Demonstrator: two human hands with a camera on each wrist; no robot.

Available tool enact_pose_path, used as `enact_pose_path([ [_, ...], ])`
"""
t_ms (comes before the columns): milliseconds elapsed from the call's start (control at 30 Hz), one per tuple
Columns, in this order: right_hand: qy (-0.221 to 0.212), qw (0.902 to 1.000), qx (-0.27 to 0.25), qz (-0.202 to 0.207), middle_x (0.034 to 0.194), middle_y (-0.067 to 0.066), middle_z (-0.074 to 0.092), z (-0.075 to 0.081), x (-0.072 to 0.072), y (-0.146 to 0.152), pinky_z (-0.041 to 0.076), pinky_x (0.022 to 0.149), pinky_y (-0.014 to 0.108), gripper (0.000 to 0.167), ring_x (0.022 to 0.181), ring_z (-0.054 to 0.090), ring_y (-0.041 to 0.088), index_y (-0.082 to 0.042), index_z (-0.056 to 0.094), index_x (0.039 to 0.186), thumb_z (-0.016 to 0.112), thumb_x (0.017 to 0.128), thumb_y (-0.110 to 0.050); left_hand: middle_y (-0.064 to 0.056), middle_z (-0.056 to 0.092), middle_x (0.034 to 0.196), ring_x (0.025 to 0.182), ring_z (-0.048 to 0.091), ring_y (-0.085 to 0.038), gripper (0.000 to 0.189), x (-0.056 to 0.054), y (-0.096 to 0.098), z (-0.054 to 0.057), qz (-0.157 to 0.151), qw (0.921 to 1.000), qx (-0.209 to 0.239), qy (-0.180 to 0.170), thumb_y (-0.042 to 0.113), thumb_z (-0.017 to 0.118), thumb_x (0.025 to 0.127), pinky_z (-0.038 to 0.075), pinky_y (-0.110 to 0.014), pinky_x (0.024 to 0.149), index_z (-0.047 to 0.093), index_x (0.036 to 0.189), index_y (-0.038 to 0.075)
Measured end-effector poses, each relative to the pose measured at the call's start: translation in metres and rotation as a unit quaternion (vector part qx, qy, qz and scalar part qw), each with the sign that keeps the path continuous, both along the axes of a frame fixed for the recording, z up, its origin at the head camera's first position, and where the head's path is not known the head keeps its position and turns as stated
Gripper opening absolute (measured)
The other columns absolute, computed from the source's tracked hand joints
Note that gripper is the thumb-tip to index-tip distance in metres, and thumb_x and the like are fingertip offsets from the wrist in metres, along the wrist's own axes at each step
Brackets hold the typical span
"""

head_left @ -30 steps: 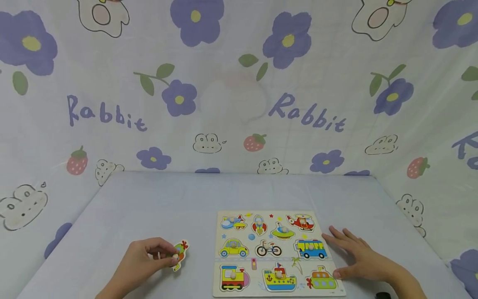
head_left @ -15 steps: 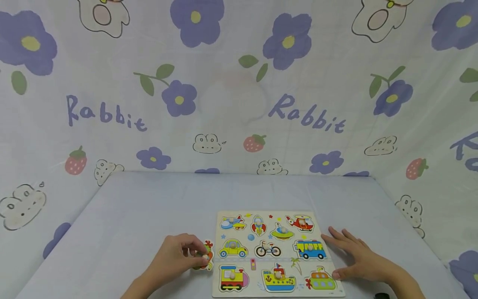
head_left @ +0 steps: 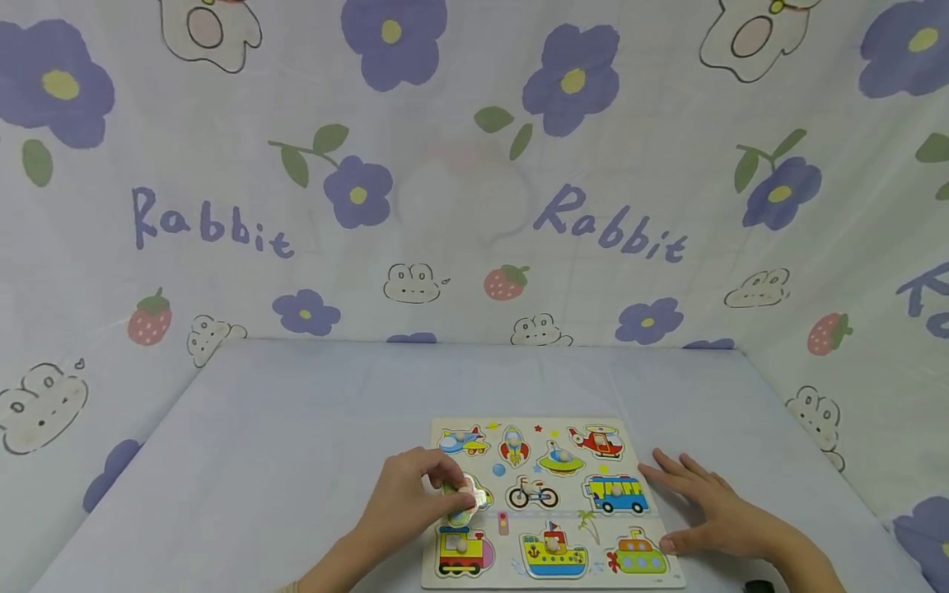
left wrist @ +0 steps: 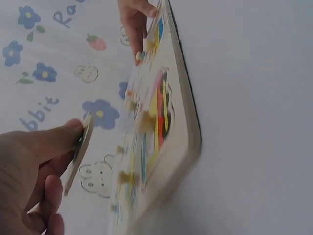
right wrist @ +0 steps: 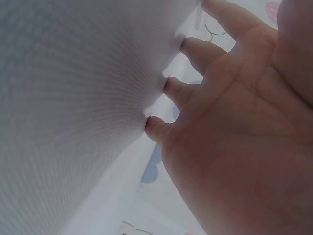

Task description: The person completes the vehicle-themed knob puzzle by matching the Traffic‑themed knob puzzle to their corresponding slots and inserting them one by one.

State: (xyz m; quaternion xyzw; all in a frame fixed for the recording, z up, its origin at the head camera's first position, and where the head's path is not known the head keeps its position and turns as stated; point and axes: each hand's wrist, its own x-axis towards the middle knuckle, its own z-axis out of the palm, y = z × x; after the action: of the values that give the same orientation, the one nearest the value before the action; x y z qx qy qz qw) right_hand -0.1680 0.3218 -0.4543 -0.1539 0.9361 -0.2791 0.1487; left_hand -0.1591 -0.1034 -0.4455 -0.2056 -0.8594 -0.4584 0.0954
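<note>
My left hand [head_left: 404, 498] pinches a wooden submarine puzzle piece [head_left: 463, 517] between thumb and fingers. It hovers over the left side of the puzzle board [head_left: 552, 584], in front of the yellow car piece [head_left: 486, 498] and just behind the train piece [head_left: 463, 564]. In the left wrist view the held piece [left wrist: 79, 156] stands edge-on, apart from the board. At the board's lower right, the green submarine picture [head_left: 642, 562] shows no knob. My right hand [head_left: 712, 515] lies with fingers spread at the board's right edge, thumb and a fingertip touching it.
Knobbed pieces sit in the board, among them the bicycle [head_left: 535, 496], bus [head_left: 626, 497], ship [head_left: 554, 564] and helicopter [head_left: 604, 445]. The white table [head_left: 319, 403] meets a patterned cloth [head_left: 460, 206] at its back and sides. A small dark object [head_left: 759, 586] shows by the right forearm.
My left hand has carried the submarine piece rightward, from the table left of the board to above its left part. The right hand has stayed at the board's edge.
</note>
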Motion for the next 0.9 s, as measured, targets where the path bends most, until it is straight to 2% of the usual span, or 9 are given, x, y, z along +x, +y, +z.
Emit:
enact_pose_path([
  [167,-0.001,1.0,-0.003,0.0,0.16,0.018,0.019,0.0,0.0,0.001,-0.004,0.1,0.075,0.095,0.141,-0.004,0.053,-0.018,0.046,0.148,0.085,0.067,-0.047,0.018,0.065,0.075,0.073,0.057,-0.01,0.023,-0.003,0.023,0.001,0.001,0.998,0.063,0.0,0.027,0.089,0.073,0.047,-0.029,0.068,0.068,0.08,0.022],
  [300,0.002,1.0,-0.003,0.004,0.159,0.019,0.019,0.001,-0.001,0.002,-0.004,0.1,0.075,0.093,0.141,-0.004,0.053,-0.019,0.046,0.148,0.085,0.068,-0.047,0.015,0.066,0.076,0.072,0.058,-0.01,0.024,-0.002,0.044,-0.002,-0.021,0.9946,0.1,-0.018,0.026,0.089,0.073,0.048,-0.026,0.066,0.067,0.081,0.021],
  [400,0.005,1.0,0.002,0.004,0.16,0.018,0.019,0.001,-0.001,0.003,-0.003,0.1,0.075,0.093,0.141,-0.003,0.053,-0.019,0.046,0.148,0.085,0.068,-0.047,0.014,0.066,0.076,0.065,0.055,-0.009,0.023,0.002,0.064,-0.002,-0.043,0.9913,0.121,-0.029,0.025,0.089,0.073,0.045,-0.023,0.059,0.067,0.081,0.019],
  [567,0.005,1.0,0.002,0.005,0.159,0.019,0.019,0.002,-0.001,0.003,-0.004,0.099,0.075,0.093,0.141,-0.003,0.054,-0.018,0.046,0.149,0.084,0.069,-0.047,0.013,0.065,0.074,0.055,0.048,-0.004,0.022,0.011,0.098,0.0,-0.084,0.9856,0.133,-0.062,0.022,0.089,0.073,0.039,-0.018,0.05,0.068,0.08,0.018],
  [733,0.002,0.9999,-0.006,0.008,0.159,0.021,0.019,0.001,-0.001,0.003,-0.004,0.099,0.075,0.092,0.14,-0.003,0.055,-0.017,0.046,0.148,0.084,0.07,-0.048,0.015,0.063,0.073,0.054,0.048,-0.003,0.022,0.017,0.126,-0.002,-0.099,0.9833,0.109,-0.107,0.024,0.089,0.074,0.04,-0.019,0.05,0.068,0.079,0.021],
  [767,0.004,0.9999,-0.007,0.01,0.159,0.021,0.019,0.001,-0.001,0.003,-0.004,0.099,0.076,0.092,0.14,-0.003,0.055,-0.017,0.046,0.148,0.083,0.071,-0.049,0.016,0.063,0.072,0.055,0.048,-0.003,0.022,0.017,0.13,-0.003,-0.093,0.9844,0.101,-0.11,0.025,0.089,0.074,0.046,-0.021,0.06,0.068,0.078,0.021],
  [833,0.008,0.9998,-0.01,0.014,0.159,0.021,0.02,0.0,-0.001,0.003,-0.004,0.099,0.076,0.091,0.14,-0.002,0.056,-0.017,0.046,0.148,0.083,0.071,-0.049,0.016,0.062,0.07,0.056,0.05,-0.002,0.021,0.018,0.138,-0.005,-0.085,0.9853,0.091,-0.118,0.025,0.089,0.074,0.049,-0.027,0.063,0.068,0.077,0.021],
  [900,0.011,0.9997,-0.011,0.016,0.159,0.021,0.02,0.0,-0.001,0.003,-0.004,0.098,0.076,0.091,0.14,-0.002,0.056,-0.017,0.046,0.148,0.083,0.071,-0.049,0.018,0.061,0.069,0.058,0.051,0.001,0.022,0.018,0.143,-0.007,-0.07,0.9878,0.076,-0.116,0.025,0.089,0.074,0.048,-0.034,0.078,0.067,0.076,0.021],
])
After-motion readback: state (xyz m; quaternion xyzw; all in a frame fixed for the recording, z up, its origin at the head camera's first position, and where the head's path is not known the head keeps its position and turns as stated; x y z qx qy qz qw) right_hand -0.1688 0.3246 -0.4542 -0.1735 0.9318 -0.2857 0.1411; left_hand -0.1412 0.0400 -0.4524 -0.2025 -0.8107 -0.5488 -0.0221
